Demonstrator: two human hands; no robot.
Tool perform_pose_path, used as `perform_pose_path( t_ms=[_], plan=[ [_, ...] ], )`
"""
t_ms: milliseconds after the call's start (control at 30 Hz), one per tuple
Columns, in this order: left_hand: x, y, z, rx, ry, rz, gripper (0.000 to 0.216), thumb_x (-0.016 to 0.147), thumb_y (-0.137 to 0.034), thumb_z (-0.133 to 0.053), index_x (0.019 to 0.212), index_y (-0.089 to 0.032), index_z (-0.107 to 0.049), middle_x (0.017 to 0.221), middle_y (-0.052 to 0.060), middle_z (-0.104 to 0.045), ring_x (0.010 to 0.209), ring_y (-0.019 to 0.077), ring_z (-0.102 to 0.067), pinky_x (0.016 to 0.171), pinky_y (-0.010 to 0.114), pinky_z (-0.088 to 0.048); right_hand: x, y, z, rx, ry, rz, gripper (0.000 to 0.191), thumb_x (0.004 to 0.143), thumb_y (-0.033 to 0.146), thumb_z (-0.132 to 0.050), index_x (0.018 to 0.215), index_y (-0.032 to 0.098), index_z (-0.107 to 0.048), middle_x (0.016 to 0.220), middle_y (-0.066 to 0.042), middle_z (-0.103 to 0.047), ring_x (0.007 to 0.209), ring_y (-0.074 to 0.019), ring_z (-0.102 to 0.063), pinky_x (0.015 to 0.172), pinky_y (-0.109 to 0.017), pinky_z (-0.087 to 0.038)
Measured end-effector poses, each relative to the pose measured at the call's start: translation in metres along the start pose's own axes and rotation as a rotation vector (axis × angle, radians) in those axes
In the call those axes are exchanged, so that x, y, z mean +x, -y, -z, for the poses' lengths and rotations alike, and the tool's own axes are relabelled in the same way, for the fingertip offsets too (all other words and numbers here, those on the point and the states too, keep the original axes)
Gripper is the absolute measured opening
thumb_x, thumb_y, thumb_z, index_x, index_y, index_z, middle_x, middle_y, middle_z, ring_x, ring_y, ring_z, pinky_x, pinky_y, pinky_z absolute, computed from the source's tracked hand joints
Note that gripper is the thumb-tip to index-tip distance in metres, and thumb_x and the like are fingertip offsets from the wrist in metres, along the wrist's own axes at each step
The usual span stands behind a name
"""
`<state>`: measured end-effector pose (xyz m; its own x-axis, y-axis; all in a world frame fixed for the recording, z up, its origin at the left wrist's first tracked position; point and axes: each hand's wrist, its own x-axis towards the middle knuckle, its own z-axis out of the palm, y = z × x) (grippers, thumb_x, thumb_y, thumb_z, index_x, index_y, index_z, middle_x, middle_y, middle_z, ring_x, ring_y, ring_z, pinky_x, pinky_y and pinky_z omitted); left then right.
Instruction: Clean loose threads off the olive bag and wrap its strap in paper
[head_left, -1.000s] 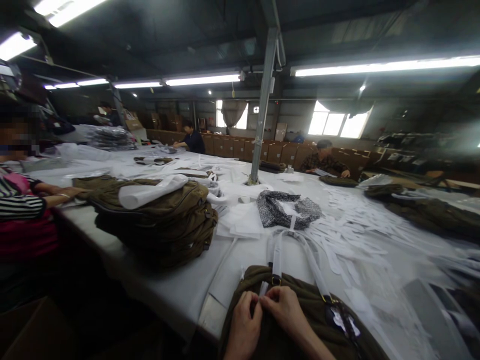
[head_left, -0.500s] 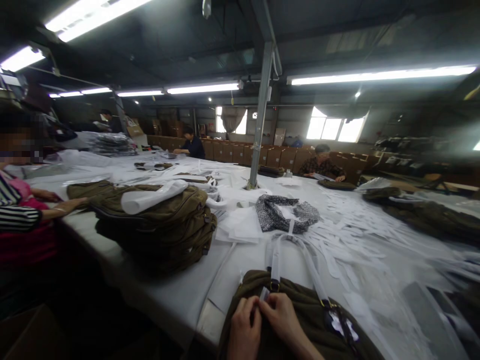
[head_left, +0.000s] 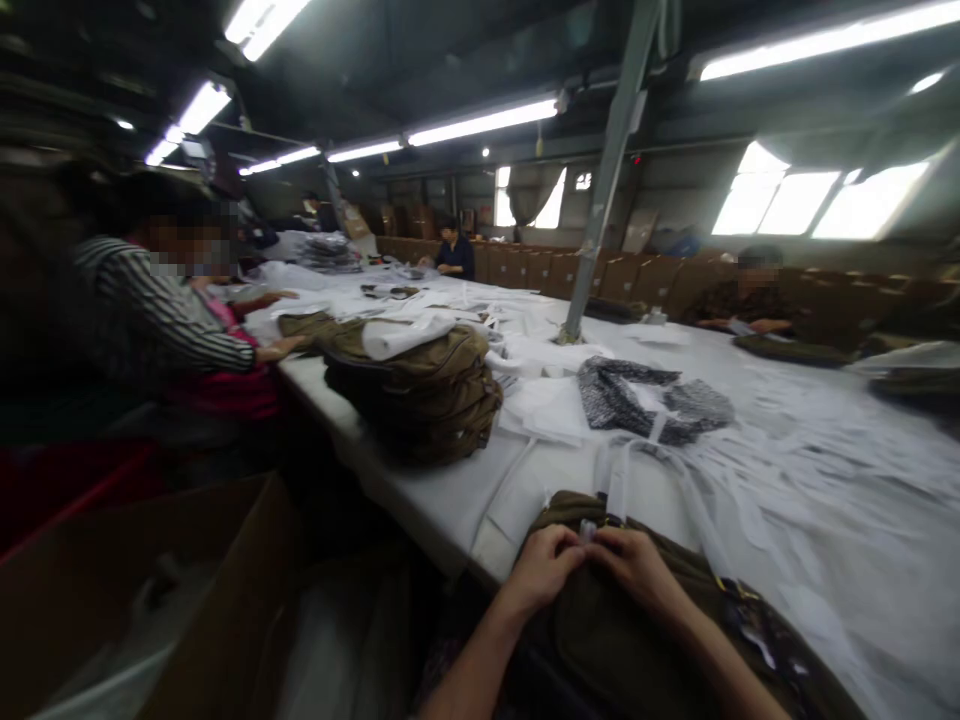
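Note:
An olive-green fabric bag point(head_left: 615, 640) lies at the table's near edge, its handles point(head_left: 694, 500) wrapped in white. My left hand point(head_left: 541, 562) and my right hand point(head_left: 636, 565) meet near the bag's upper edge, fingertips pinched together. Between them a small pale, partly see-through strip point(head_left: 587, 529) sticks up beside a handle's base; whether it is plastic or paper I cannot make out. Some of the fingertips are blurred. Farther along the bag, a whitish tag point(head_left: 759, 640) hangs by the other handle base.
Left of the bag stands a stack of olive bags point(head_left: 420, 400) with a white roll point(head_left: 405, 336) on top. A black-and-white patterned cloth point(head_left: 622, 395) and white strips cover parts of the table. A co-worker in striped sleeves point(head_left: 165, 300) is at left, above a cardboard box point(head_left: 217, 590). A post point(head_left: 606, 190) rises mid-table.
My view has turned left, so the scene sits farther right and the cardboard box shows more. Both hands stay together at the strip, with the forearms now spread wider.

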<state>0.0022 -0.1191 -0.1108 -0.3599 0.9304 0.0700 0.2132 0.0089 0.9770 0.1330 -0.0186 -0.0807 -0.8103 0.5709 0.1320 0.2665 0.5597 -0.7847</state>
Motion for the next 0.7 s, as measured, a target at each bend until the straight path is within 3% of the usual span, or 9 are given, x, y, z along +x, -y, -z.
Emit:
perform_pose_path(
  t_ms=[200,367,433,600,700],
  plan=[
    [0.002,0.008,0.0,-0.09,0.022,0.115,0.028,0.075,-0.038,-0.057,0.084,-0.013,-0.064,0.06,-0.004,-0.052,0.054,0.0069,-0.042,0.05,0.018,-0.033,0.005,-0.008,0.005,0.184,0.102,-0.102,0.027,0.072,0.042,-0.06,0.069,0.016,-0.069,0.063,0.001,-0.062,0.062,-0.0163,-0.054,0.056,-0.023,-0.042],
    [-0.006,0.001,-0.001,-0.057,-0.011,0.027,0.018,0.077,-0.03,-0.053,0.079,-0.015,-0.061,0.069,-0.003,-0.055,0.063,0.0093,-0.046,0.059,0.021,-0.036,0.004,0.007,0.008,0.147,0.124,-0.028,0.023,0.076,0.036,-0.057,0.071,0.018,-0.07,0.066,0.0,-0.066,0.066,-0.0175,-0.058,0.062,-0.025,-0.045],
    [-0.008,-0.002,-0.003,-0.045,-0.025,-0.009,0.018,0.08,-0.029,-0.048,0.079,-0.015,-0.06,0.073,-0.001,-0.056,0.068,0.0112,-0.048,0.064,0.022,-0.038,0.003,0.01,0.009,0.102,0.053,-0.006,0.022,0.077,0.033,-0.054,0.075,0.018,-0.07,0.072,-0.002,-0.068,0.071,-0.0193,-0.061,0.068,-0.027,-0.047],
    [-0.008,-0.004,-0.01,-0.001,-0.126,-0.03,0.022,0.085,-0.031,-0.04,0.076,-0.017,-0.055,0.073,0.0,-0.055,0.072,0.0141,-0.051,0.069,0.024,-0.039,-0.013,0.01,0.008,0.011,-0.396,-0.154,0.026,0.079,0.032,-0.05,0.089,0.016,-0.069,0.09,-0.009,-0.07,0.086,-0.0236,-0.063,0.082,-0.034,-0.047],
    [-0.009,-0.004,-0.015,0.007,-0.158,-0.035,0.022,0.085,-0.033,-0.04,0.079,-0.017,-0.054,0.076,0.001,-0.057,0.074,0.0151,-0.053,0.07,0.025,-0.041,-0.029,0.016,-0.007,0.087,-0.442,-0.215,0.029,0.078,0.033,-0.052,0.096,0.016,-0.067,0.098,-0.01,-0.069,0.092,-0.0246,-0.062,0.085,-0.033,-0.048]
  ],
)
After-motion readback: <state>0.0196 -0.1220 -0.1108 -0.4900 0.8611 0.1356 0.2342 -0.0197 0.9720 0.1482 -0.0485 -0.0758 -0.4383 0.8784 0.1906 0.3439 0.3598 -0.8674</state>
